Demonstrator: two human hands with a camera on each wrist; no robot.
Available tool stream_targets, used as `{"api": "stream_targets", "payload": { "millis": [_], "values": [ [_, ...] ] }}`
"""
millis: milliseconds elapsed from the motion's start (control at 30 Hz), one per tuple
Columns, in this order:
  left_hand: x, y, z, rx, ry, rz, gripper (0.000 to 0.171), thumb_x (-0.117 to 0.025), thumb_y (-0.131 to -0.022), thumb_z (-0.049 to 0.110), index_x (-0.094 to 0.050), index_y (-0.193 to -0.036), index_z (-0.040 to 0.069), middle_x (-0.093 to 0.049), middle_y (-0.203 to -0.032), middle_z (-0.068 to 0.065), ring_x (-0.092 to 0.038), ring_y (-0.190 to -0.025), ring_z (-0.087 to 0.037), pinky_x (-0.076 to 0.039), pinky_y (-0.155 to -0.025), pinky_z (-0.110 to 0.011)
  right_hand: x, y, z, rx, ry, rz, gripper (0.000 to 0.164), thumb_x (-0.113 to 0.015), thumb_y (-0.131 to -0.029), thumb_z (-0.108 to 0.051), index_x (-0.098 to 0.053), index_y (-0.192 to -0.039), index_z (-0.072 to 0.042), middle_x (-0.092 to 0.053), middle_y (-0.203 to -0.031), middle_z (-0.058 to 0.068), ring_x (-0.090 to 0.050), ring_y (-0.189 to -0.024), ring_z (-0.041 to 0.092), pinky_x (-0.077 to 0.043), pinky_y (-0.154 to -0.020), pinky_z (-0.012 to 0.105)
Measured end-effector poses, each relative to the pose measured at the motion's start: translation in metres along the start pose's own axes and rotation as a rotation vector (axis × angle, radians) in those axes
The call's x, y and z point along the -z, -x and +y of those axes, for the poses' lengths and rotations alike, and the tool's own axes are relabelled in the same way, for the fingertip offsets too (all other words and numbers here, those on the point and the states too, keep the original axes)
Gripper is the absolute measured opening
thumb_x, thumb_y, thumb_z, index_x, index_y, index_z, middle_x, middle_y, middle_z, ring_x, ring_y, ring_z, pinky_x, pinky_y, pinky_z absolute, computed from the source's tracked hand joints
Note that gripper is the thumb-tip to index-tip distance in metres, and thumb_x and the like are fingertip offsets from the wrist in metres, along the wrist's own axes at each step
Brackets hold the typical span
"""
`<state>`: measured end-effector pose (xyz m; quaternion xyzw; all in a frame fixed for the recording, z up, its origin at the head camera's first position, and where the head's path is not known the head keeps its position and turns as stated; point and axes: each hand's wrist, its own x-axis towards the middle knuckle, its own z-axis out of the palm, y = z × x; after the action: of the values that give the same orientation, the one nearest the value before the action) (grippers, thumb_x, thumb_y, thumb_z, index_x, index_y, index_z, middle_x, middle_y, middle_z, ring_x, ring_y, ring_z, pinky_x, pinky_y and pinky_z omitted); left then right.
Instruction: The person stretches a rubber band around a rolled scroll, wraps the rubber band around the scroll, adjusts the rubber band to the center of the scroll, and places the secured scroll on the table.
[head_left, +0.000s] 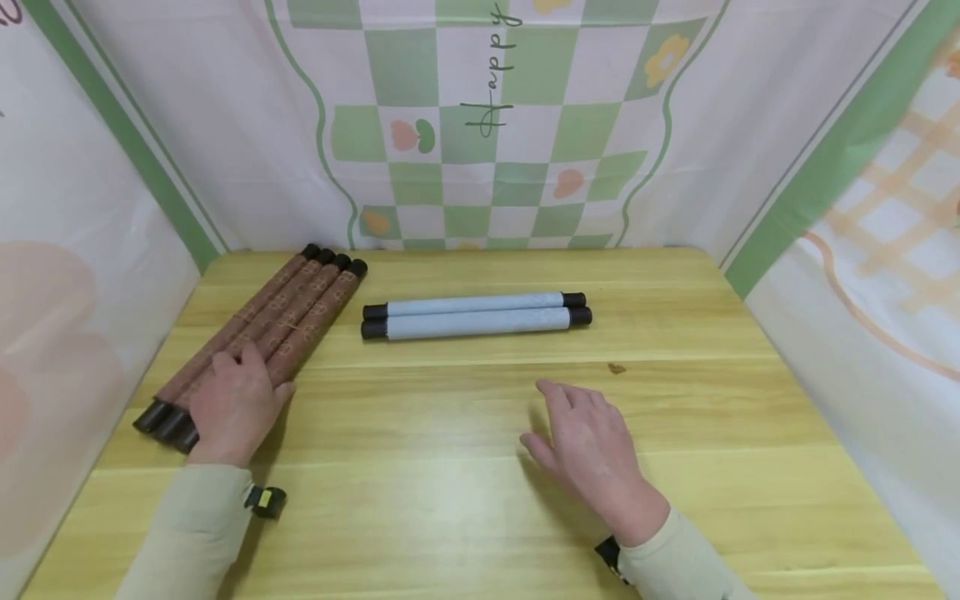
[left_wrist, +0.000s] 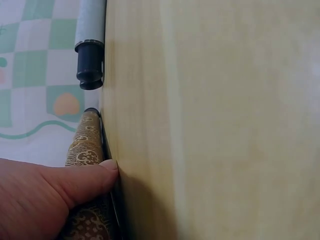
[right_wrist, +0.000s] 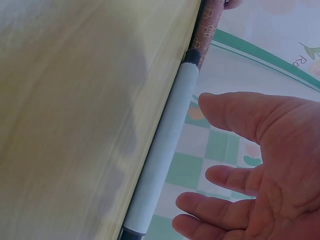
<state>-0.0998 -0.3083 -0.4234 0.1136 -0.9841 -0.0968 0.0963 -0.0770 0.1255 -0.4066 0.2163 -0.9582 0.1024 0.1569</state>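
Several brown patterned scrolls [head_left: 306,333] with black end knobs lie side by side, slanting along the left of the table. Over their near part my left hand [head_left: 234,404] grips them, its thumb [left_wrist: 95,181] against the right-hand side; the far fingertips are partly hidden. Two pale blue scrolls [head_left: 476,321] with black knobs lie together across the middle, touched by neither hand. My right hand [head_left: 592,446] hovers in front of them to the right, holding nothing. Its thumb and fingers stand spread apart in the right wrist view.
A small brown scrap [head_left: 617,368] lies on the wooden table [head_left: 450,483], right of the pale blue scrolls. Behind the table hangs a green-and-white checked cloth [head_left: 480,175], with printed cloth [head_left: 847,275] at both sides.
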Motion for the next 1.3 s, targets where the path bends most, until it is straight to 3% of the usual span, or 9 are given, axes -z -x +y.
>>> {"api": "stream_targets", "payload": {
  "millis": [200, 367, 700, 1000, 1200, 1300],
  "values": [
    [0.002, 0.002, 0.004, -0.004, 0.001, -0.057, 0.073, -0.077, -0.092, 0.035, -0.045, -0.134, -0.015, -0.05, -0.107, -0.047, -0.058, -0.085, -0.063, -0.046, -0.056, -0.068, 0.001, 0.001, 0.0, -0.012, 0.001, -0.011, 0.069, -0.09, -0.08, -0.036, -0.063, -0.132, 0.0, -0.073, -0.118, 0.023, -0.069, -0.108, 0.043, -0.059, -0.085, 0.056],
    [0.005, 0.005, 0.007, -0.003, -0.015, -0.077, 0.064, -0.076, -0.091, 0.032, -0.048, -0.128, -0.013, -0.051, -0.112, -0.045, -0.057, -0.092, -0.063, -0.047, -0.059, -0.069, 0.001, 0.002, -0.001, -0.021, 0.003, -0.027, 0.069, -0.089, -0.08, -0.037, -0.063, -0.132, 0.0, -0.073, -0.119, 0.023, -0.069, -0.108, 0.043, -0.058, -0.086, 0.057],
    [0.006, 0.011, 0.005, -0.046, -0.044, 0.038, 0.046, -0.077, -0.085, 0.02, -0.051, -0.109, -0.01, -0.052, -0.096, -0.043, -0.055, -0.087, -0.064, -0.044, -0.056, -0.07, 0.003, 0.005, -0.001, -0.031, -0.017, -0.079, 0.067, -0.088, -0.082, -0.036, -0.063, -0.133, -0.001, -0.072, -0.12, 0.023, -0.068, -0.111, 0.042, -0.058, -0.09, 0.056],
    [0.008, 0.014, 0.003, -0.031, -0.04, -0.012, 0.051, -0.077, -0.086, 0.023, -0.051, -0.114, -0.011, -0.053, -0.103, -0.045, -0.054, -0.089, -0.065, -0.043, -0.058, -0.07, 0.004, 0.005, 0.008, -0.003, 0.0, -0.071, 0.066, -0.089, -0.081, -0.037, -0.064, -0.13, 0.0, -0.073, -0.116, 0.023, -0.07, -0.105, 0.041, -0.061, -0.086, 0.053],
    [0.01, 0.019, 0.016, -0.083, -0.043, 0.026, 0.055, -0.079, -0.084, 0.022, -0.052, -0.119, -0.011, -0.053, -0.103, -0.045, -0.054, -0.089, -0.065, -0.044, -0.061, -0.071, 0.012, -0.003, 0.027, -0.118, -0.003, -0.184, 0.066, -0.083, -0.087, -0.036, -0.06, -0.137, 0.001, -0.071, -0.122, 0.025, -0.069, -0.109, 0.043, -0.06, -0.087, 0.055],
    [0.013, 0.022, 0.028, -0.157, -0.034, 0.089, 0.052, -0.076, -0.084, 0.019, -0.055, -0.122, -0.009, -0.056, -0.105, -0.042, -0.056, -0.086, -0.062, -0.046, -0.061, -0.069, 0.015, -0.011, 0.042, -0.207, -0.006, -0.27, 0.064, -0.077, -0.093, -0.036, -0.056, -0.142, -0.001, -0.067, -0.13, 0.026, -0.066, -0.115, 0.046, -0.058, -0.09, 0.059]
  ]
}}
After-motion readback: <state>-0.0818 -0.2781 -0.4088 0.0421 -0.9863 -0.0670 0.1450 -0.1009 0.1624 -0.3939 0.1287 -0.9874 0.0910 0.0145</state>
